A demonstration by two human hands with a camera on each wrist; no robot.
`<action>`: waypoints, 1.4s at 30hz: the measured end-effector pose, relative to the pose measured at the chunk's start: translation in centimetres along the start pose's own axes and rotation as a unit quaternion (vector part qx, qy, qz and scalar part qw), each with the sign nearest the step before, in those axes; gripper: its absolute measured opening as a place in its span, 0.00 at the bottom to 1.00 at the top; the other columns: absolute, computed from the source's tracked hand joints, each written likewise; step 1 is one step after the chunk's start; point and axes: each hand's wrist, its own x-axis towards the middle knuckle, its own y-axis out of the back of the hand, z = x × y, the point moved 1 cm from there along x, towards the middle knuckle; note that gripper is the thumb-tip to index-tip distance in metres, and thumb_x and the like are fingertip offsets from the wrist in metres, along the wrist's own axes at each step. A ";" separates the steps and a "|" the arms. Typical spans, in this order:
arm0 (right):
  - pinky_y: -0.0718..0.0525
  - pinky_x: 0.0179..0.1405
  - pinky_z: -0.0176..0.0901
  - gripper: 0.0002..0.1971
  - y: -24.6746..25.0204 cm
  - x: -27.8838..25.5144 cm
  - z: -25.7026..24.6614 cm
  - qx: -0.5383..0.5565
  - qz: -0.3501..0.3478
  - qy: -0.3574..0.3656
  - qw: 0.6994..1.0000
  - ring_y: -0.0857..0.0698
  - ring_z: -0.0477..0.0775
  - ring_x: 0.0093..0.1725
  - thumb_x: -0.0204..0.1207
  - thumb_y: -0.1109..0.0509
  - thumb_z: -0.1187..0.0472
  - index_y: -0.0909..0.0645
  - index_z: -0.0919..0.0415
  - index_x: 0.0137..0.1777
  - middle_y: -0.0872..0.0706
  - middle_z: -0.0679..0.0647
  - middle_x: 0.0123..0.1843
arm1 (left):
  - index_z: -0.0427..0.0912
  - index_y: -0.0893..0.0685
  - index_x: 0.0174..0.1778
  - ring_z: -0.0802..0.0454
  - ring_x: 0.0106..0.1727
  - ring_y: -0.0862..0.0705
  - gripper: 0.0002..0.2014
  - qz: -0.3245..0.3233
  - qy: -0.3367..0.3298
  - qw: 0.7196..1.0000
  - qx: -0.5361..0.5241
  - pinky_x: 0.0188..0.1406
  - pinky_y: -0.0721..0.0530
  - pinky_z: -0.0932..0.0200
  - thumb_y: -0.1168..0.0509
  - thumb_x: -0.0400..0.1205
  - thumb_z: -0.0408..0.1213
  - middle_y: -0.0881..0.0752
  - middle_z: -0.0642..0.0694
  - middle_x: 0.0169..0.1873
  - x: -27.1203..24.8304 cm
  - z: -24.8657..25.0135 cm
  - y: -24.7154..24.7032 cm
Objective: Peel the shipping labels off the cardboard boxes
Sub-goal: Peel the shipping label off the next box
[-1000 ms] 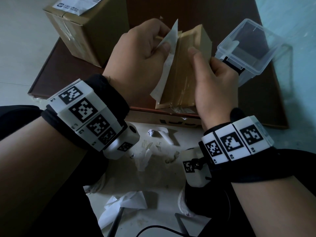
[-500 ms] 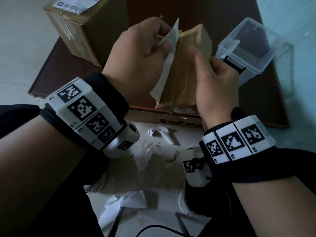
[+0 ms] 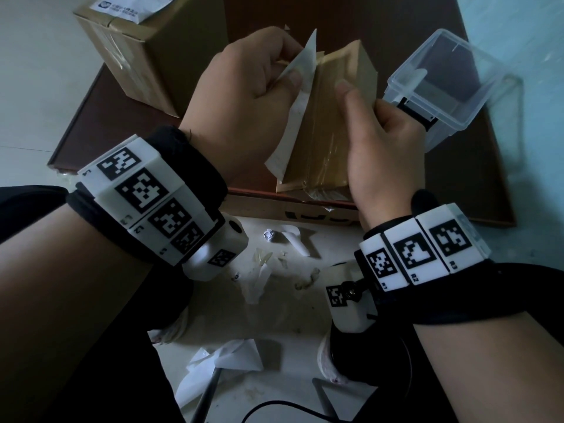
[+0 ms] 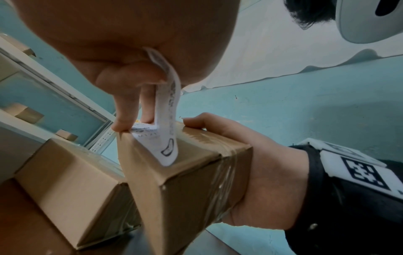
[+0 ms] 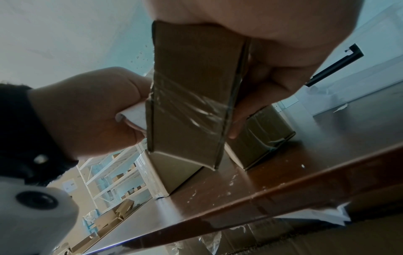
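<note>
I've got the small cardboard box point(image 3: 323, 129) raised above the brown desk point(image 3: 457, 184), my right hand point(image 3: 384, 154) clamped round its side, thumb on top. My left hand point(image 3: 244, 96) pinches the half-peeled shipping label point(image 3: 297, 114). The print's too blurred to read; my right fingers are hidden behind.

My dark brown table point(image 3: 457, 184), pale floor point(image 3: 30, 87) littered with paper scraps point(image 3: 232, 358) — teal wall point(image 4: 305, 112), white shelving point(image 5: 113, 174) behind, dim light.
</note>
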 end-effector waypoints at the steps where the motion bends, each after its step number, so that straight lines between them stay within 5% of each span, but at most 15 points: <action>1: 0.20 0.29 0.29 0.14 0.0 0.0 0.0 0.002 -0.001 -0.001 1.000 0.16 0.35 0.30 0.88 0.26 0.46 0.15 0.54 0.45 0.14 0.40 0.30 | 0.41 0.13 0.60 0.54 0.49 0.11 0.11 0.000 -0.001 1.000 0.001 0.48 0.12 0.42 0.37 0.86 0.38 0.09 0.49 0.49 0.0 0.0 0.0; 5: 0.18 0.32 0.30 0.15 0.0 0.0 0.1 0.004 -0.002 -0.003 1.000 0.12 0.38 0.35 0.88 0.26 0.46 0.11 0.58 0.51 0.10 0.44 0.37 | 0.41 0.14 0.60 0.53 0.50 0.11 0.11 0.001 -0.005 1.000 0.002 0.49 0.12 0.41 0.37 0.87 0.38 0.09 0.49 0.50 0.0 0.1 0.0; 14: 0.22 0.28 0.28 0.14 0.0 -0.1 -0.1 -0.004 -0.003 0.006 1.000 0.17 0.35 0.28 0.88 0.27 0.47 0.16 0.52 0.43 0.16 0.39 0.27 | 0.42 0.14 0.61 0.56 0.51 0.11 0.11 -0.002 -0.005 1.000 -0.001 0.50 0.11 0.44 0.38 0.87 0.39 0.10 0.50 0.51 0.1 0.0 0.1; 18: 0.16 0.35 0.34 0.17 0.0 0.1 0.1 0.003 0.000 0.003 1.000 0.10 0.42 0.38 0.88 0.26 0.45 0.10 0.60 0.54 0.08 0.47 0.40 | 0.42 0.14 0.61 0.56 0.50 0.11 0.11 -0.002 -0.004 1.000 -0.003 0.50 0.11 0.43 0.37 0.87 0.38 0.10 0.51 0.51 0.1 0.0 0.1; 23: 0.20 0.31 0.30 0.15 0.0 -0.2 -0.2 -0.004 -0.002 0.001 1.000 0.16 0.36 0.29 0.89 0.27 0.47 0.16 0.53 0.41 0.15 0.38 0.27 | 0.41 0.13 0.60 0.56 0.49 0.11 0.10 -0.001 -0.003 1.000 -0.008 0.49 0.12 0.43 0.37 0.87 0.38 0.09 0.50 0.50 0.1 0.0 0.1; 31: 0.22 0.27 0.30 0.16 -0.1 -0.3 -0.4 -0.002 -0.001 -0.001 1.000 0.19 0.36 0.26 0.89 0.27 0.47 0.17 0.52 0.41 0.18 0.39 0.25 | 0.42 0.13 0.59 0.59 0.47 0.11 0.09 0.003 -0.002 1.000 -0.013 0.47 0.12 0.48 0.37 0.87 0.37 0.09 0.51 0.48 0.1 0.0 0.1; 42: 0.09 0.39 0.40 0.15 -0.1 -0.3 -0.2 0.010 0.004 -0.006 1.000 0.07 0.49 0.42 0.88 0.26 0.46 0.09 0.59 0.54 0.05 0.53 0.44 | 0.42 0.13 0.58 0.57 0.46 0.10 0.09 0.000 0.006 1.000 -0.027 0.46 0.11 0.44 0.36 0.87 0.36 0.08 0.53 0.46 0.1 0.0 0.2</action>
